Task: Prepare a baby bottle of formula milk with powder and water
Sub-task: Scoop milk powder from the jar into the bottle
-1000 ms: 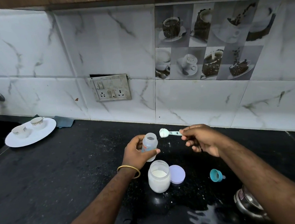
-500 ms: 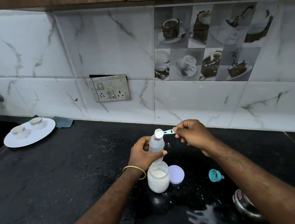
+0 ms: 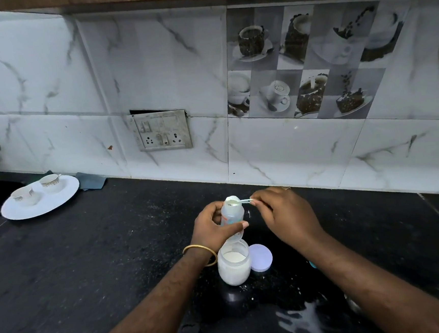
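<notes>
My left hand (image 3: 214,229) grips a small clear baby bottle (image 3: 232,215), held off the counter and tilted slightly away. My right hand (image 3: 283,213) pinches the handle of a pale green scoop (image 3: 234,200), whose bowl sits right over the bottle's open mouth with white powder in it. Just below the bottle stands an open jar of white formula powder (image 3: 233,266) on the black counter. Its lilac lid (image 3: 261,257) lies flat beside it on the right.
A white plate (image 3: 56,199) with two small cups sits at the far left by the sink. A teal funnel (image 3: 312,264) is mostly hidden behind my right forearm. Powder specks dot the counter (image 3: 88,257). A wet patch shines at the front right.
My right hand has brought the scoop leftward from beside the bottle to directly over its mouth. My right forearm now covers the funnel and the steel vessel at lower right.
</notes>
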`<act>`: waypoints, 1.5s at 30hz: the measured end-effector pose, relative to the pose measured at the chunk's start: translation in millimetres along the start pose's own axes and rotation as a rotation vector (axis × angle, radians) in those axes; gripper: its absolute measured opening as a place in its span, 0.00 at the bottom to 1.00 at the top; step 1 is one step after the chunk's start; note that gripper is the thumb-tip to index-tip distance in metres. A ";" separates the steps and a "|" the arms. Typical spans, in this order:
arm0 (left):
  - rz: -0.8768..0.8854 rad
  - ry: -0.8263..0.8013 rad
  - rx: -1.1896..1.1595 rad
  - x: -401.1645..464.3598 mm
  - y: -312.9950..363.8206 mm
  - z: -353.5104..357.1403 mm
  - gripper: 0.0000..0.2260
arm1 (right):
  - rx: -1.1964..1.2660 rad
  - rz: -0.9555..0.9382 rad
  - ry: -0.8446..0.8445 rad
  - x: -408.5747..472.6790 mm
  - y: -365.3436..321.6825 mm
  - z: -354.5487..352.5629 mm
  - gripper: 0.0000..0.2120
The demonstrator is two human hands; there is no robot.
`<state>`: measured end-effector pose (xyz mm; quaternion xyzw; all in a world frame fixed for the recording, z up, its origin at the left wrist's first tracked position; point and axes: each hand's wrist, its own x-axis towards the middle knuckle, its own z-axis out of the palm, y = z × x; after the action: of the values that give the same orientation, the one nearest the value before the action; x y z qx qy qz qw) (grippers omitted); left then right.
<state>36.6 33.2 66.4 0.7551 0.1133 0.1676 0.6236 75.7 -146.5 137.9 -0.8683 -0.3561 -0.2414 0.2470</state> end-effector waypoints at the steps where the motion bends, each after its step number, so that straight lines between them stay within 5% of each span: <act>1: -0.001 0.002 -0.001 0.3 -0.4 0.0 0.23 | -0.049 -0.042 0.027 -2.8 0.3 1.4 0.03; 9: -0.003 0.000 -0.015 0.7 -3.2 1.5 0.23 | -0.175 -0.188 0.116 -13.1 6.7 7.0 0.08; 45: 0.001 -0.003 -0.001 5.7 -9.0 1.1 0.24 | -0.146 -0.079 0.075 -16.9 8.8 12.6 0.06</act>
<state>42.6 36.2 58.0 0.7551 0.1118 0.1668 0.6241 74.5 -152.8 116.0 -0.8595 -0.3621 -0.3088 0.1866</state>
